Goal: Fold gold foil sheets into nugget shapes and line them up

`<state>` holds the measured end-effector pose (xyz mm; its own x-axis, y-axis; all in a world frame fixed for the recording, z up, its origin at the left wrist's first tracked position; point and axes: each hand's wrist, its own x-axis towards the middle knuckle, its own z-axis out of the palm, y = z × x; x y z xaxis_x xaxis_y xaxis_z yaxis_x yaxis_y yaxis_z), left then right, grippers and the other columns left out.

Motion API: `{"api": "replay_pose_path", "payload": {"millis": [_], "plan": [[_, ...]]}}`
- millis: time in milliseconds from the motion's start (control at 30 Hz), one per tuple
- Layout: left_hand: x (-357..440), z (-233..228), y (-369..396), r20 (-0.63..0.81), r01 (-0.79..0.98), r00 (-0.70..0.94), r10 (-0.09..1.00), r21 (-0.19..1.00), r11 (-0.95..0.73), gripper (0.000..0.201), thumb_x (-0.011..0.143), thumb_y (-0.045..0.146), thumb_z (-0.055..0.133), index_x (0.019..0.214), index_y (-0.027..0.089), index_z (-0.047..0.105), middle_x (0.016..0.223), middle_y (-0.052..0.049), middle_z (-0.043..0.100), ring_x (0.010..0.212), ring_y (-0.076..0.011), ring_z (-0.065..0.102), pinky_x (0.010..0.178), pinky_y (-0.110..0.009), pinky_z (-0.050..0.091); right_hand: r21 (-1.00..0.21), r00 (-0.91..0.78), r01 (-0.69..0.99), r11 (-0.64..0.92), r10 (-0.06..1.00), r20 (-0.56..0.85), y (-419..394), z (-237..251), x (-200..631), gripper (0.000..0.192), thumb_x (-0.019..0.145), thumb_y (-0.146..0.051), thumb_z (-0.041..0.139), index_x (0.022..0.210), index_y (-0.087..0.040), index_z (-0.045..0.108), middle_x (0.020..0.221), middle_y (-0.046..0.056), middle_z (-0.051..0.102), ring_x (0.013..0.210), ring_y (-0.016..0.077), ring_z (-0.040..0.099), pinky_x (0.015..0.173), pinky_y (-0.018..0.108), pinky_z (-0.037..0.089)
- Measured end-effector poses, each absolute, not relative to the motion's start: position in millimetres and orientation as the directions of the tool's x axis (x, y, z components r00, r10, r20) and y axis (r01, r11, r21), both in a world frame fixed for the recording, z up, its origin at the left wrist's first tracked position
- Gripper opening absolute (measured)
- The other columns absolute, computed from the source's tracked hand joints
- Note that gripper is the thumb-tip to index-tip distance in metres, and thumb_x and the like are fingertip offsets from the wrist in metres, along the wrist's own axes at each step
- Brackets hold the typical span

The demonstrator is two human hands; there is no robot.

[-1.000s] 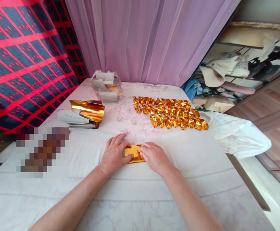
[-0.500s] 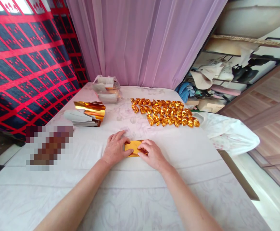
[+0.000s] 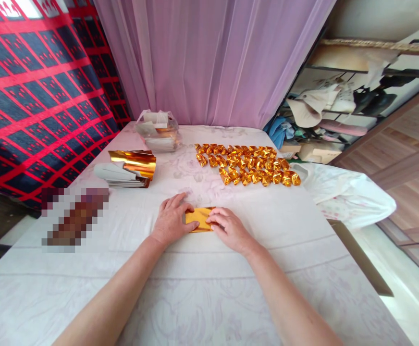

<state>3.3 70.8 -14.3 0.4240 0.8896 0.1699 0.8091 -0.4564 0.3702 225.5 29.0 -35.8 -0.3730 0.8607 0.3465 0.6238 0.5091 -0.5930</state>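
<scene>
Two sets of fingertips press flat on one folded gold sheet [image 3: 199,219]: your left hand [image 3: 171,221] pins its left end with fingers spread, and your right hand [image 3: 228,228] covers its right end, fingers curled down onto the edge. Neither hand is clenched; both hold the sheet against the white tablecloth [image 3: 209,288], right in front of you.

If either hand eases off, the springy foil will likely open and the crease run crooked; pressing unevenly on the soft cloth could wrinkle it.

Beyond your hands lie three rough rows of folded gold pieces [image 3: 247,164], too many and too small to count exactly. One stack of unfolded sheets [image 3: 126,169] sits to the left, and one plastic bag [image 3: 158,130] beside the curtain.
</scene>
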Motion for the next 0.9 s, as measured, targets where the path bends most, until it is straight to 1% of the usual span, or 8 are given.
{"api": "replay_pose_path", "payload": {"millis": [133, 300, 367, 533, 700, 900], "plan": [[4.1, -11.6, 70.3, 0.153, 0.814, 0.424, 0.892, 0.366, -0.45, 0.03, 0.073, 0.041, 0.075, 0.098, 0.025, 0.067, 0.146, -0.012, 0.048, 0.133, -0.0312, 0.045, 0.11, -0.052, 0.032, -0.58, -0.386, 0.629, 0.518, 0.855, 0.345, 28.3, -34.0, 226.3, 0.021, 0.086, -0.007, 0.055, 0.099, -0.018, 0.067, 0.11, 0.009, 0.063, 0.106, 0.0202, 0.059, 0.095, 0.039, 0.049], [5.3, -7.7, 69.3, 0.128, 0.824, 0.419, 0.899, 0.361, -0.436, 0.033, 0.072, 0.04, 0.076, 0.099, 0.025, 0.067, 0.147, -0.012, 0.047, 0.134, -0.031, 0.045, 0.111, -0.053, 0.031, -0.588, -0.443, 0.614, 0.526, 0.846, 0.295, 27.9, -32.0, 237.1, 0.033, 0.085, -0.002, 0.05, 0.108, -0.019, 0.066, 0.121, 0.01, 0.061, 0.117, 0.0201, 0.057, 0.102, 0.042, 0.046], [5.4, -7.4, 69.1, 0.126, 0.826, 0.417, 0.9, 0.36, -0.433, 0.033, 0.071, 0.039, 0.076, 0.099, 0.026, 0.067, 0.147, -0.011, 0.048, 0.134, -0.0311, 0.045, 0.111, -0.053, 0.031, -0.578, -0.456, 0.621, 0.53, 0.844, 0.283, 27.3, -31.9, 240.4, 0.034, 0.086, -0.002, 0.048, 0.107, -0.021, 0.067, 0.122, 0.009, 0.061, 0.118, 0.02, 0.056, 0.103, 0.043, 0.046], [4.9, -8.8, 70.1, 0.136, 0.825, 0.421, 0.897, 0.353, -0.441, 0.033, 0.072, 0.04, 0.076, 0.1, 0.025, 0.067, 0.146, -0.012, 0.049, 0.133, -0.0314, 0.045, 0.11, -0.052, 0.032, -0.555, -0.464, 0.638, 0.534, 0.842, 0.276, 26.3, -29.2, 240.4, 0.035, 0.085, -0.002, 0.048, 0.104, -0.022, 0.069, 0.12, 0.008, 0.062, 0.115, 0.0196, 0.058, 0.102, 0.042, 0.046], [5.0, -8.8, 70.6, 0.139, 0.828, 0.42, 0.897, 0.346, -0.441, 0.033, 0.072, 0.041, 0.075, 0.099, 0.026, 0.067, 0.146, -0.011, 0.048, 0.133, -0.0315, 0.045, 0.11, -0.052, 0.032, -0.562, -0.447, 0.641, 0.522, 0.85, 0.279, 26.7, -28.3, 236.1, 0.028, 0.085, -0.002, 0.048, 0.094, -0.02, 0.069, 0.118, 0.008, 0.063, 0.114, 0.0194, 0.059, 0.1, 0.041, 0.047], [5.2, -8.9, 70.3, 0.144, 0.828, 0.432, 0.89, 0.327, -0.455, 0.035, 0.071, 0.046, 0.075, 0.099, 0.026, 0.065, 0.145, -0.011, 0.049, 0.133, -0.0319, 0.045, 0.11, -0.053, 0.032, -0.538, -0.337, 0.686, 0.49, 0.869, 0.361, 23.9, -34.4, 224.6, 0.017, 0.086, -0.009, 0.055, 0.089, -0.021, 0.066, 0.108, 0.007, 0.064, 0.105, 0.0206, 0.06, 0.093, 0.04, 0.049]]}}
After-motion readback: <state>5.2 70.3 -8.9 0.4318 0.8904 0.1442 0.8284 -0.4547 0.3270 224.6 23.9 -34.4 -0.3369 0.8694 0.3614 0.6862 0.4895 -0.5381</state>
